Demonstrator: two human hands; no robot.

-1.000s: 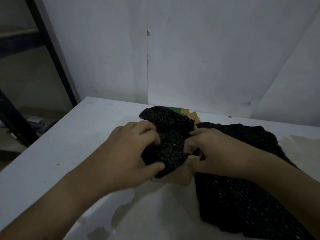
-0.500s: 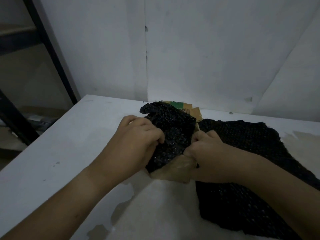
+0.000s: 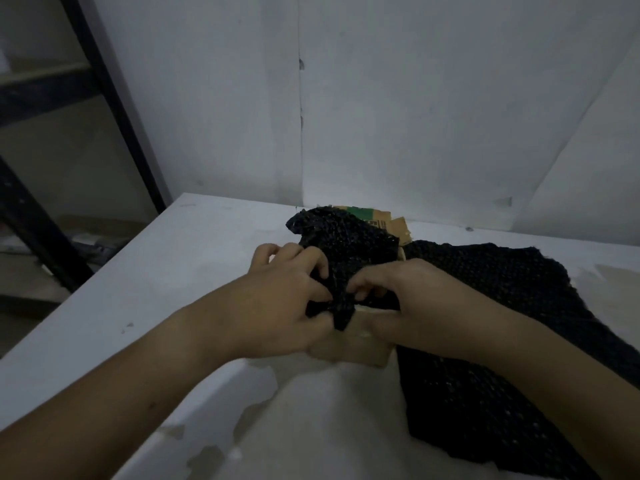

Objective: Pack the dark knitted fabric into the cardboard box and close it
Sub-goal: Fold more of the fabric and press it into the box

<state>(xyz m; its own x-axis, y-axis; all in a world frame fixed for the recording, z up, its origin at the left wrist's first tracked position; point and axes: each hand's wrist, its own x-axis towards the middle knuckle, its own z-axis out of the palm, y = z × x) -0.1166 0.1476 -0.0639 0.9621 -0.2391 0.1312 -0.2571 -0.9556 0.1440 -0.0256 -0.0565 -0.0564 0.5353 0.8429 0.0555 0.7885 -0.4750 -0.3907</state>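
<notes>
A small cardboard box (image 3: 367,348) stands open on the white table, its far flap (image 3: 377,218) with a green patch sticking up behind. Dark knitted fabric (image 3: 346,244) is bunched in the box's opening and spills over the rim; the rest of the dark knitted fabric lies spread on the table to the right. My left hand (image 3: 277,299) grips the bunched fabric at the box's left side. My right hand (image 3: 412,299) pinches the fabric at the box's near rim, thumb against the box wall. The inside of the box is hidden.
The white table (image 3: 156,289) has worn, peeling patches near its front. A white wall rises right behind the box. Beyond the table's left edge stands a dark metal shelf frame (image 3: 104,98) with clutter on the floor below.
Both hands have drawn closer together over the box's near rim, gathering the fabric between them. The bunch of fabric sits a little lower in the box.
</notes>
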